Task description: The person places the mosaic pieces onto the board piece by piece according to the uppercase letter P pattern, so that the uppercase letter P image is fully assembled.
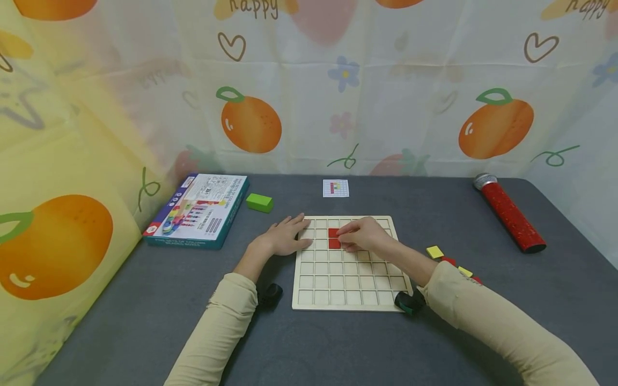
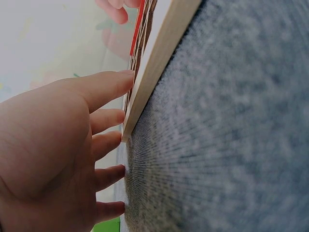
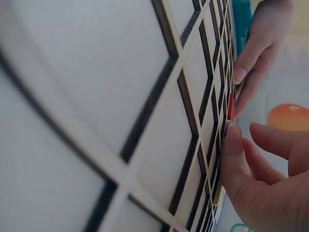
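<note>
- Red piece (image 1: 333,238) lies in the upper middle of the wooden grid board (image 1: 347,300), filling cells in the second and third rows, and looks nearly seated.
- Right hand (image 1: 359,235) has its fingertips curled onto the piece's right edge; a light grip, pinching rather than wrapping. To seat it well, I judge each edge should line up with the grid ribs before any pressing down.
- Left hand (image 1: 285,237) lies flat, fingers straight, touching the board's left rim and holding nothing; steady pressure there should stop the board sliding on the grey desk (image 1: 145,321).
- Yellow and red pieces (image 1: 434,252) wait just right of the board; a pattern card (image 1: 335,188) lies behind it.
</note>
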A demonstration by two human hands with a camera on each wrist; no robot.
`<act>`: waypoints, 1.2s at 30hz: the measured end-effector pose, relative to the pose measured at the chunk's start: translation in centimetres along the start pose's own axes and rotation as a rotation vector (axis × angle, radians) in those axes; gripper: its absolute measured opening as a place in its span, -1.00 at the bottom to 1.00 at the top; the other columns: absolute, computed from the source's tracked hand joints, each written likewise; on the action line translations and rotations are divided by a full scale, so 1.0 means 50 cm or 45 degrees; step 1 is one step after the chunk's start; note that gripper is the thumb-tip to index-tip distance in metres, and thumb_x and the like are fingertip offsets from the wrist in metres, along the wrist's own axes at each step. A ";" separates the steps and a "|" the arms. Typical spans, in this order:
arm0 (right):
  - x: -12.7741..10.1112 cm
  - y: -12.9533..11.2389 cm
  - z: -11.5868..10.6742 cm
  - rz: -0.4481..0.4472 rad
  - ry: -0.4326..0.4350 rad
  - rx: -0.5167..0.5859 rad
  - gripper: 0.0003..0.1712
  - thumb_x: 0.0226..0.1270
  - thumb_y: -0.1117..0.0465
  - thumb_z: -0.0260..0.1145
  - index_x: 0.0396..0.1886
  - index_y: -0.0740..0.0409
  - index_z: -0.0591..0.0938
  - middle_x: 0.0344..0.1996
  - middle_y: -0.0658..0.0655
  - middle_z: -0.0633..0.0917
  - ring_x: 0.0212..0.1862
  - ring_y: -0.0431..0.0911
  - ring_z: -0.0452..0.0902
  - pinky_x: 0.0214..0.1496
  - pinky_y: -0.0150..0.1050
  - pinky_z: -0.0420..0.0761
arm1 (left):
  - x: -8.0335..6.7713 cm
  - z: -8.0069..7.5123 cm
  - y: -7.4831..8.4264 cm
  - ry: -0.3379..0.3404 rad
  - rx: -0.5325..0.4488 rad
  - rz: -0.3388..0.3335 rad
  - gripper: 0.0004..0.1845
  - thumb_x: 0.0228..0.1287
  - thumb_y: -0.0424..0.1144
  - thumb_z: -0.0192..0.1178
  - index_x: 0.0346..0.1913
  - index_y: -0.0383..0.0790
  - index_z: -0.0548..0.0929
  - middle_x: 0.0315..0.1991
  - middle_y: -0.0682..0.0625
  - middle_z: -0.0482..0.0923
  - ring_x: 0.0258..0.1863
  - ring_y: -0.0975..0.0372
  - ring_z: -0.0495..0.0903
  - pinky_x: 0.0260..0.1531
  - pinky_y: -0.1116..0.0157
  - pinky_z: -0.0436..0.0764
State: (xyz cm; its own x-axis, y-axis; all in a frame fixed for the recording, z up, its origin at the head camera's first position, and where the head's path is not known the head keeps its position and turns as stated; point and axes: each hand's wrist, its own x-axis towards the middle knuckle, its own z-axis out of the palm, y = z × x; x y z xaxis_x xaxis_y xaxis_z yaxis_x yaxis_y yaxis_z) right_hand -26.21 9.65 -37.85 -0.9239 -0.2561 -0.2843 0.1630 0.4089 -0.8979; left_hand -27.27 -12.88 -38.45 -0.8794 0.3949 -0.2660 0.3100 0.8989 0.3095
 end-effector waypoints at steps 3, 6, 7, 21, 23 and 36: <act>0.000 0.004 -0.005 -0.010 -0.019 0.011 -0.72 0.31 0.36 0.28 -0.02 0.39 0.62 -0.28 0.21 0.68 -0.31 -0.10 0.63 -0.22 -0.26 0.64 | -0.002 0.001 0.000 0.001 -0.006 0.000 -0.29 0.43 0.10 -0.03 0.51 -0.09 0.08 0.52 -0.06 -0.16 0.46 -0.03 -0.18 0.33 -0.12 -0.09; -0.002 0.010 -0.021 -0.047 -0.074 0.028 -0.68 0.34 0.30 0.27 0.03 0.40 0.59 -0.25 0.22 0.68 -0.26 -0.07 0.62 -0.17 -0.24 0.64 | -0.003 0.001 0.001 0.003 -0.015 0.008 -0.29 0.43 0.09 -0.02 0.51 -0.11 0.08 0.51 -0.07 -0.15 0.46 -0.04 -0.18 0.33 -0.13 -0.10; -0.004 0.012 -0.028 -0.063 -0.100 0.026 -0.65 0.35 0.28 0.27 0.05 0.39 0.58 -0.22 0.22 0.67 -0.23 -0.07 0.61 -0.14 -0.24 0.63 | -0.003 0.001 0.001 0.002 -0.016 0.011 -0.29 0.43 0.09 -0.02 0.51 -0.11 0.08 0.51 -0.07 -0.15 0.46 -0.04 -0.18 0.33 -0.13 -0.10; -0.036 0.026 -0.145 -0.128 -0.338 0.106 -0.45 0.50 0.17 0.08 0.34 0.42 0.32 0.14 0.41 0.47 0.10 0.10 0.46 0.16 -0.07 0.47 | -0.007 -0.004 0.000 -0.016 -0.006 0.021 -0.30 0.45 0.09 -0.05 0.51 -0.11 0.06 0.52 -0.07 -0.18 0.46 -0.04 -0.20 0.33 -0.12 -0.10; -0.040 0.028 -0.158 -0.137 -0.342 0.087 -0.44 0.51 0.16 0.06 0.35 0.43 0.29 0.15 0.41 0.47 0.12 0.10 0.46 0.17 -0.08 0.46 | -0.007 -0.005 0.000 -0.014 0.001 0.014 -0.30 0.45 0.09 -0.04 0.51 -0.11 0.06 0.52 -0.07 -0.18 0.46 -0.04 -0.19 0.33 -0.12 -0.10; -0.067 0.055 -0.235 -0.128 -0.314 0.087 -0.39 0.53 0.14 0.03 0.36 0.50 0.22 0.15 0.44 0.45 0.11 0.09 0.47 0.15 -0.17 0.48 | -0.003 -0.005 -0.001 -0.008 0.003 0.020 -0.29 0.45 0.09 -0.04 0.51 -0.12 0.05 0.52 -0.07 -0.17 0.46 -0.05 -0.18 0.33 -0.12 -0.10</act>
State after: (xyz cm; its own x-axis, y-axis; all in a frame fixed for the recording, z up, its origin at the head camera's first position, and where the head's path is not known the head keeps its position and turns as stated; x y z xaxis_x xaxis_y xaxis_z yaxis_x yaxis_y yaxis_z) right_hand -26.72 21.91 -35.43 -0.8259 -0.5012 -0.2581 0.1054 0.3125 -0.9441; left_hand -27.24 -13.06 -38.20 -0.8720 0.4105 -0.2669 0.3251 0.8930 0.3114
